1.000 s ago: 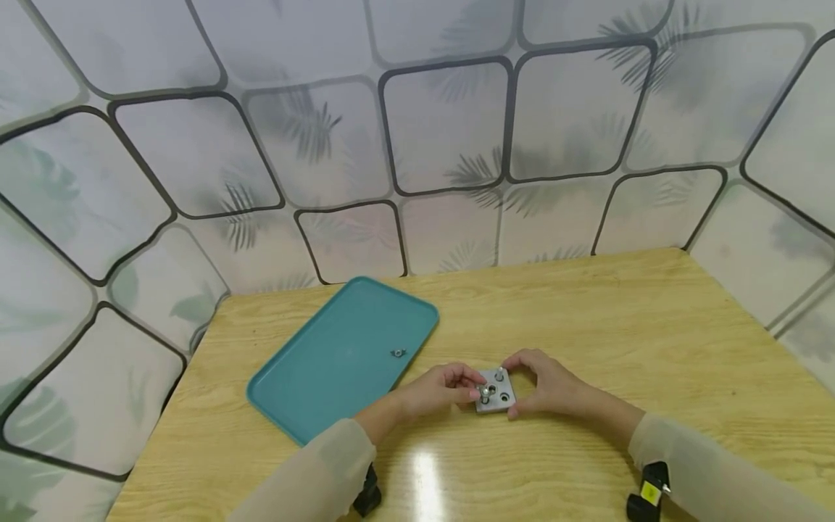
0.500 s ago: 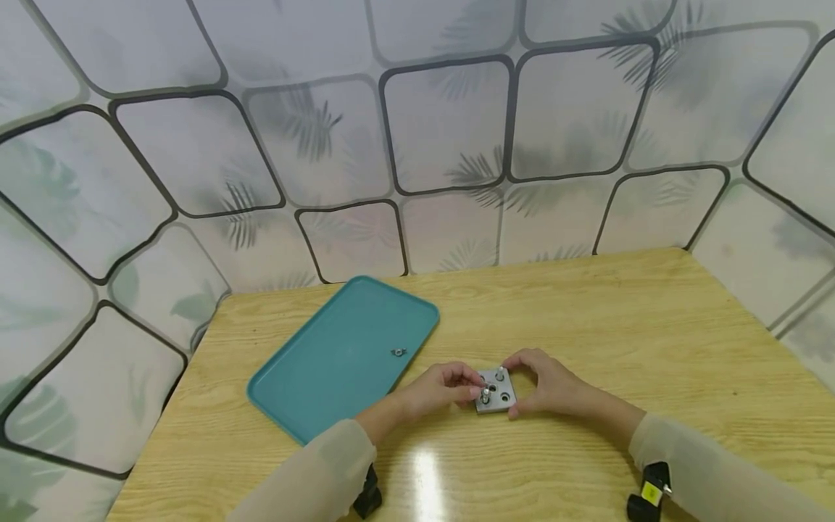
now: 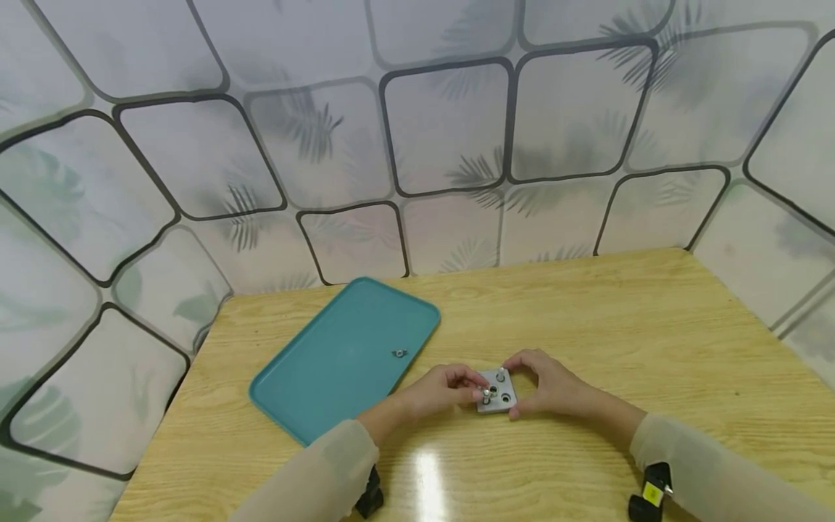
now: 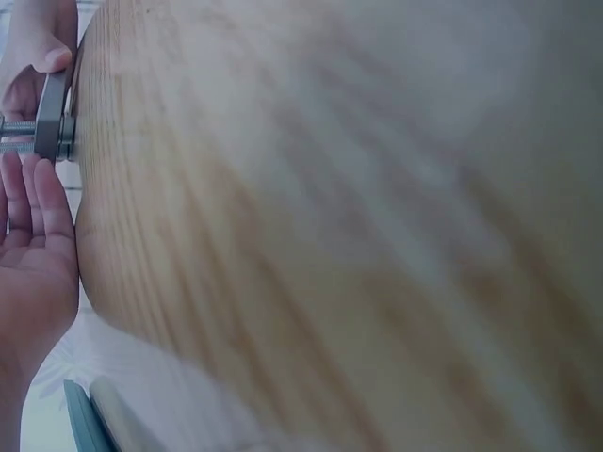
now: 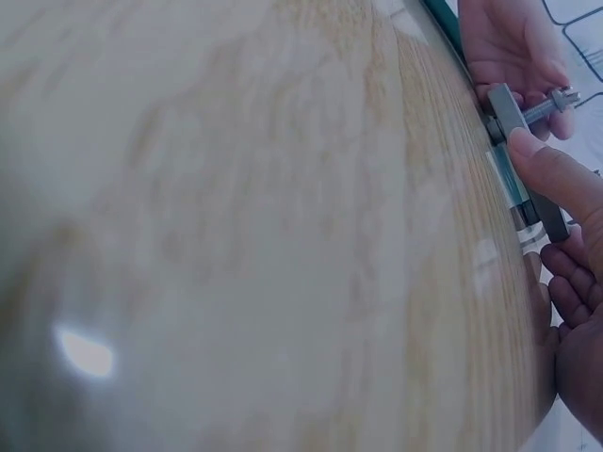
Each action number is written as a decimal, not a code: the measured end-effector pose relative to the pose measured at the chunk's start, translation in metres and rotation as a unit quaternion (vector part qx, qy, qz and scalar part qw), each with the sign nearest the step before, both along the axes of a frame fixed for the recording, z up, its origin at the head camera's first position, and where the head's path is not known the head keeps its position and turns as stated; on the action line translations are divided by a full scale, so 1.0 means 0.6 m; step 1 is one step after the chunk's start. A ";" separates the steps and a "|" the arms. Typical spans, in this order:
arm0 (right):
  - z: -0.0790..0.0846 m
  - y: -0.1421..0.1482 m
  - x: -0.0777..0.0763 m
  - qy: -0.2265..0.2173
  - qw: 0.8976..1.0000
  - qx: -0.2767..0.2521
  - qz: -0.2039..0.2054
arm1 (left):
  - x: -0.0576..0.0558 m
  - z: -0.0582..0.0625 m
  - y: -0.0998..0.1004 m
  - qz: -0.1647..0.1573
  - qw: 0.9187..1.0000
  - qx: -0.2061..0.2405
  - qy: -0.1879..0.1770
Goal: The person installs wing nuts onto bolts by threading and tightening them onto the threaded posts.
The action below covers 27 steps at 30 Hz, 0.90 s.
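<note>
A square metal plate (image 3: pixel 493 407) with holes lies on the wooden table, two bolts standing up from it. My right hand (image 3: pixel 548 386) holds the plate's right side, thumb at the near corner and fingers at the far one. My left hand (image 3: pixel 446 386) has its thumb and fingertips at a small wing nut (image 3: pixel 488 393) on top of the near-left bolt, pinching it. In the right wrist view this bolt (image 5: pixel 542 111) rises through the plate with the nut at its end. The far bolt (image 3: pixel 501 374) shows no nut. The left wrist view shows bolt heads (image 4: pixel 66 138) under the plate.
A teal tray (image 3: pixel 326 370) lies to the left on the table (image 3: pixel 620 326), with another wing nut (image 3: pixel 400 353) near its right edge. A patterned cloth wall (image 3: pixel 450 225) stands behind the table.
The wing nut on the near-left bolt has turned, its wings pointing differently from frame to frame, with small motions of the left fingers. The right hand and plate stay in place.
</note>
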State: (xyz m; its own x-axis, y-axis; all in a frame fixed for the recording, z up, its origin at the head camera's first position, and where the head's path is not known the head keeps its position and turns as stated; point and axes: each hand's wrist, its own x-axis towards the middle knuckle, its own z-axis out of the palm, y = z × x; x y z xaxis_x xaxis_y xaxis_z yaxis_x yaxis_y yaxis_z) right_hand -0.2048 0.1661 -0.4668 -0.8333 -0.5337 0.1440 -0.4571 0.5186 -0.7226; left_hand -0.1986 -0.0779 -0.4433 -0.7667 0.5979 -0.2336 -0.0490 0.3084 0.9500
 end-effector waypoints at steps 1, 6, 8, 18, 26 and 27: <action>0.000 0.000 0.000 0.001 1.000 -0.001 0.001 | 0.000 -0.001 0.001 0.013 1.000 0.004 -0.005; 0.000 -0.002 0.001 -0.002 1.000 0.000 0.000 | -0.002 -0.009 0.005 0.063 0.998 0.022 -0.022; 0.000 -0.002 0.001 -0.003 1.000 0.001 -0.001 | -0.003 -0.010 0.004 0.064 0.997 0.025 -0.022; -0.002 -0.003 0.001 -0.005 1.000 0.003 0.003 | -0.001 -0.010 -0.003 0.012 0.999 0.047 -0.010; 0.002 -0.002 -0.001 -0.015 1.000 0.015 -0.004 | 0.001 -0.005 -0.001 0.001 1.000 0.023 0.016; 0.002 -0.002 -0.001 -0.014 1.000 0.017 -0.004 | 0.001 -0.006 -0.001 0.005 1.000 0.018 0.020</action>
State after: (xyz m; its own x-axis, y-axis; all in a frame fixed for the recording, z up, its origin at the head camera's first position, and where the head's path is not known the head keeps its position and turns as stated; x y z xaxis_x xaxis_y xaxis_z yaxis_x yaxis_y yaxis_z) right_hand -0.2055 0.1651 -0.4655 -0.8407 -0.5318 0.1021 -0.4329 0.5467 -0.7167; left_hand -0.1982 -0.0783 -0.4471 -0.7809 0.5976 -0.1815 -0.0138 0.2740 0.9616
